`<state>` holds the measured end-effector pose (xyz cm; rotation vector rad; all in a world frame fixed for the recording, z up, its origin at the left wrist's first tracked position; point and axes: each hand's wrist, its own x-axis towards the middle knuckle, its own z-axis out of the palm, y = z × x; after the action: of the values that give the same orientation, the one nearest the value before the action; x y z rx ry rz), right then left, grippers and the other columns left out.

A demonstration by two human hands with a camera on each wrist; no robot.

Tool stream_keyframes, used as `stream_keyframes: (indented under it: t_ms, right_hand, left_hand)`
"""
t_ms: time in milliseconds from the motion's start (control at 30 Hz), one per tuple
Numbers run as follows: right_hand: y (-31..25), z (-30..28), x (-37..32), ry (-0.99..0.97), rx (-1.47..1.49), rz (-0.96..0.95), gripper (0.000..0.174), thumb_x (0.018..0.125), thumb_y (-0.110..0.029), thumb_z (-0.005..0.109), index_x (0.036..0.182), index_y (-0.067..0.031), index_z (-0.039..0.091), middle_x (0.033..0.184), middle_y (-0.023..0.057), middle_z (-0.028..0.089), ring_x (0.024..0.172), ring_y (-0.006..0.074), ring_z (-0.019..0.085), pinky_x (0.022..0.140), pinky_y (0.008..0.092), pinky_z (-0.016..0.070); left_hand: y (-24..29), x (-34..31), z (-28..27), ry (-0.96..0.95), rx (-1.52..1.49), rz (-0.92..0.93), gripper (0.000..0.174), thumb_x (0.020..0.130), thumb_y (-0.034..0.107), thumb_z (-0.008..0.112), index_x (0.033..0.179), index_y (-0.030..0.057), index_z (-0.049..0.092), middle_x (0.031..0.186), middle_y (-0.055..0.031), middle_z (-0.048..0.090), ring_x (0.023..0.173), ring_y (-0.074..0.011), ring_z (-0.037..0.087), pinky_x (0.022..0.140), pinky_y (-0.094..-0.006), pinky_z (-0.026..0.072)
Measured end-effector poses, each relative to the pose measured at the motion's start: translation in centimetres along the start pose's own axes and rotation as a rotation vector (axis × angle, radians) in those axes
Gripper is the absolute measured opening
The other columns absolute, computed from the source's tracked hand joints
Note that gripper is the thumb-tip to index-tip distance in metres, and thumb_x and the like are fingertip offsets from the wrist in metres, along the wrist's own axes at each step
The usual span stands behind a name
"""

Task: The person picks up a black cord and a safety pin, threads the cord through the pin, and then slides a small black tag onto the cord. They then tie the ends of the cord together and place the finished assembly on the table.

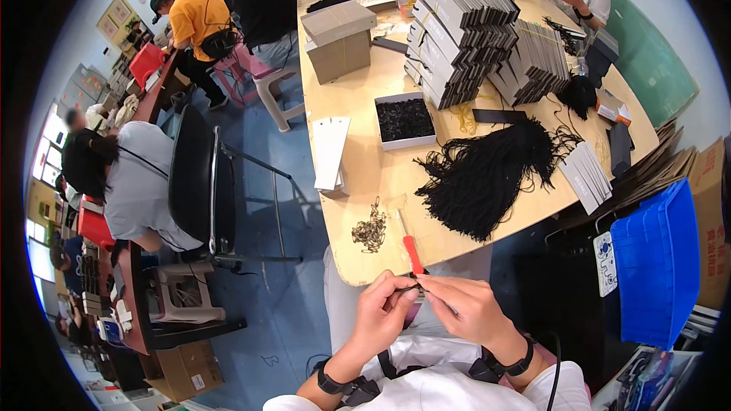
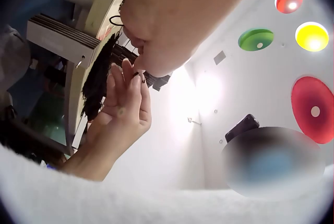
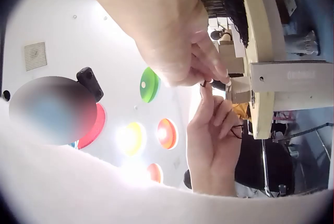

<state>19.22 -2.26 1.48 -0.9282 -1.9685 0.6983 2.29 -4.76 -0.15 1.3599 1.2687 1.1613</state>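
Observation:
In the head view, my left hand (image 1: 384, 312) and right hand (image 1: 470, 310) meet just in front of the table's near edge. Between their fingertips they pinch a thin black cord (image 1: 412, 287). A loop of black cord (image 3: 237, 130) stands out from the left hand's curled fingers in the right wrist view. The left wrist view shows the right hand (image 2: 124, 106) with thumb and forefinger at a small dark end. Just beyond the fingers lies a red-handled tool (image 1: 413, 254), pointing away over the table edge. A small pile of dark thin loops (image 1: 369, 227) lies left of it.
A heap of black cords (image 1: 487, 179) covers the table's right side. Behind stand a white tray (image 1: 407, 141) of small black pieces, stacked white cards (image 1: 330, 154), a grey box (image 1: 339, 53) and tall bundles of grey cards (image 1: 457, 30). A blue bin (image 1: 655, 259) stands right.

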Motion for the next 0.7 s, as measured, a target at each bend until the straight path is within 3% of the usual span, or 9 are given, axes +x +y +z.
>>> stream_keyframes:
  t_ms: [100,200,300,367,467,700]
  right_hand:
    - [-0.02,0.0,-0.04,0.0,-0.007,0.032,0.02,0.077,0.001,0.066,0.097,0.0041,0.065,0.091,0.0163,0.069,0.077,0.0287,0.069,0.067,0.0338,0.0559]
    - [-0.12,-0.08,0.1,0.009,-0.04,0.042,0.019,0.077,0.001,0.066,0.096,0.003,0.064,0.089,0.0154,0.068,0.075,0.0282,0.068,0.065,0.0343,0.0555]
    - [-0.3,-0.16,0.12,-0.027,-0.135,0.051,0.018,0.075,0.004,0.065,0.093,0.0036,0.065,0.089,0.0144,0.069,0.076,0.0276,0.069,0.065,0.0311,0.0559]
    - [-0.32,-0.24,0.17,-0.064,-0.178,0.041,0.017,0.075,0.003,0.065,0.092,0.0028,0.065,0.088,0.0137,0.069,0.074,0.0277,0.068,0.064,0.0313,0.0559]
    - [-0.41,-0.45,0.41,-0.083,-0.193,0.036,0.016,0.076,0.003,0.065,0.092,0.0019,0.064,0.084,0.0133,0.068,0.071,0.0274,0.067,0.061,0.0324,0.0549]
    - [-0.5,-0.66,0.76,-0.105,-0.065,0.105,0.013,0.075,0.003,0.065,0.088,0.0013,0.062,0.075,0.0126,0.063,0.061,0.0271,0.063,0.054,0.0323,0.0496]
  left_hand:
    - [0.18,0.05,0.13,0.001,0.002,0.002,0.01,0.086,0.003,0.065,0.095,-0.0003,0.063,0.071,-0.0005,0.044,0.057,-0.0069,0.036,0.051,-0.0223,0.0291]
    - [0.85,0.15,0.19,-0.029,0.166,0.046,0.011,0.085,0.004,0.065,0.096,0.0007,0.062,0.071,-0.0027,0.045,0.057,-0.0086,0.042,0.051,-0.0242,0.0347]
    - [0.69,0.1,0.45,-0.017,0.263,0.043,0.013,0.083,0.002,0.066,0.095,0.0018,0.061,0.072,-0.0067,0.048,0.06,-0.0153,0.052,0.053,-0.0285,0.0418]
    - [-0.03,0.15,0.51,0.024,0.441,0.159,0.016,0.078,0.001,0.067,0.093,0.0038,0.061,0.074,-0.0088,0.051,0.065,-0.023,0.057,0.055,-0.0328,0.0459]
    - [0.45,0.19,0.67,0.045,0.588,0.291,0.017,0.075,0.001,0.068,0.091,0.0052,0.061,0.075,-0.0083,0.052,0.067,-0.0266,0.057,0.054,-0.0344,0.0456]
    - [0.72,0.26,0.84,0.105,0.683,0.395,0.018,0.074,0.002,0.069,0.091,0.0054,0.062,0.073,-0.0062,0.052,0.065,-0.0238,0.056,0.053,-0.0333,0.0445]
